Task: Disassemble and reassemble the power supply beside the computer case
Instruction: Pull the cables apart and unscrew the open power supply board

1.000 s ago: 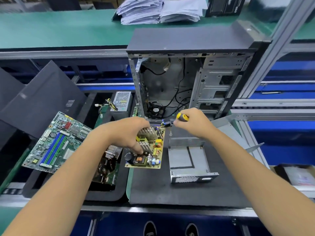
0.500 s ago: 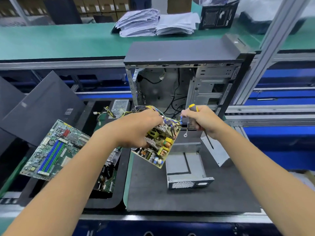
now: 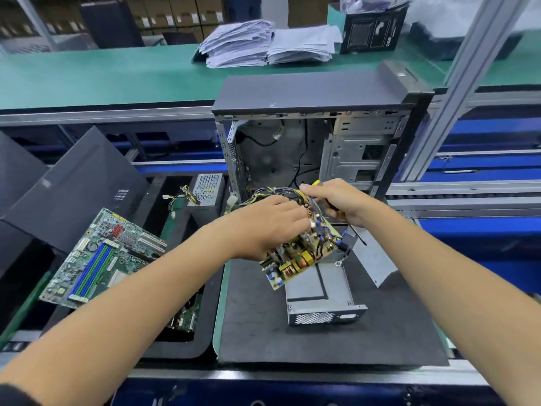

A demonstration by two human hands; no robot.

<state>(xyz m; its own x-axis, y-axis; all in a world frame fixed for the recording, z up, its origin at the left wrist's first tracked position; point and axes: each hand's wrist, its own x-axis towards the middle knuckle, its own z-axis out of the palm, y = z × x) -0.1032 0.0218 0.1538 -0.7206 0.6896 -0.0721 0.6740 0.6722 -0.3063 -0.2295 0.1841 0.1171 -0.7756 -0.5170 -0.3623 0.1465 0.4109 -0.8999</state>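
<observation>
Green-topped benches and blue rails fill the background, with a stack of papers [image 3: 269, 43] on the far bench. At the left edge of the near workstation, dark side panels [image 3: 73, 183] lean, and a green motherboard [image 3: 102, 256] rests tilted on a black tray [image 3: 187, 344]. Toward the tray's far edge sits a second, closed power supply [image 3: 206, 190] with loose wires.

Just right of the tray lies a dark mat [image 3: 322, 341]. Above its far-left part the left hand [image 3: 269, 227] grips the power supply circuit board [image 3: 295, 262] from above, fingers curled over the components, holding it tilted and off the mat. A bundle of wires [image 3: 281, 194] arches from the board's far end. The empty power supply housing [image 3: 322, 300] sits on the mat, partly under the raised board, its vented end toward the near edge.

The right hand [image 3: 342, 203] meets the board's far-right end, fingers curled round a yellow-handled screwdriver [image 3: 355, 234] whose shaft points down to the right; whether those fingers also pinch the wires cannot be told. Behind both hands, at the mat's far edge, stands the open computer case [image 3: 316, 95]. A grey metal cover [image 3: 377, 259] lies on the mat to the right.
</observation>
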